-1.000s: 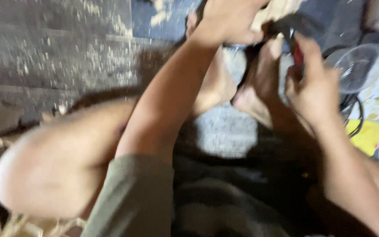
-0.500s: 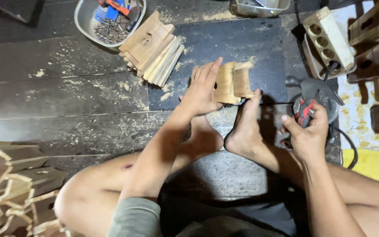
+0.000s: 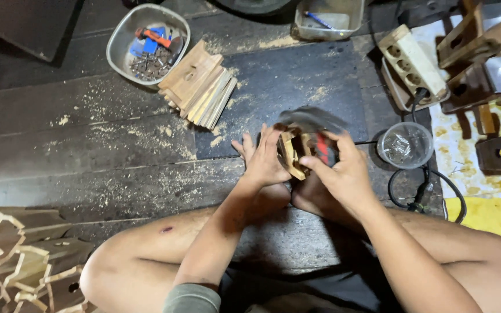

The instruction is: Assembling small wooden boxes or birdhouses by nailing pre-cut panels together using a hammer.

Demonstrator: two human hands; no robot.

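Note:
My left hand (image 3: 264,159) presses flat against a small wooden piece (image 3: 291,154) held upright in front of my feet, fingers spread. My right hand (image 3: 343,168) grips a black and red power tool (image 3: 318,139), blurred with motion, pushed against the other side of that wooden piece. The tool's black cord (image 3: 421,191) loops on the floor to the right. My bare knees and feet frame the spot from below.
A stack of cut wooden boards (image 3: 199,86) lies on the dark mat. A grey bowl (image 3: 124,35) holds screws and small tools. A clear cup of fasteners (image 3: 405,145) stands right. Wooden blocks with holes (image 3: 414,62) sit far right, wooden frames (image 3: 18,261) lower left. Sawdust covers the floor planks.
The wooden piece came down from arm's length to just above my feet. My right hand brought the power tool in from the right against it. The camera view steadied.

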